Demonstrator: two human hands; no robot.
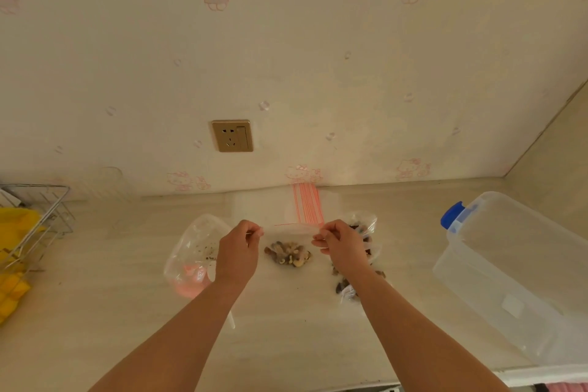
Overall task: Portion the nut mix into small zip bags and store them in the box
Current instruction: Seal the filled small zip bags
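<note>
Left hand [239, 247] and right hand [342, 243] each pinched a top corner of a small zip bag [288, 242] holding nuts, apparently sealing it, while the box [521, 274] at right looked empty, unused bags [307, 207] stacked behind, so early-stage.

One view only, a wide-angle camera sitting on the person's head and looking forward and down across a pale countertop [286, 337] toward the papered wall [318, 57], which is filling the whole upper half. The lens is bending straight edges near the borders. Both forearms are entering from 6 o'clock, with the left hand [238, 253] and right hand [342, 248] lying just below centre, close to the camera. A clear box [521, 270] is sitting at 3 o'clock, a wire rack [38, 219] at 9 o'clock, and a wall socket [232, 135] just left of centre.
</note>
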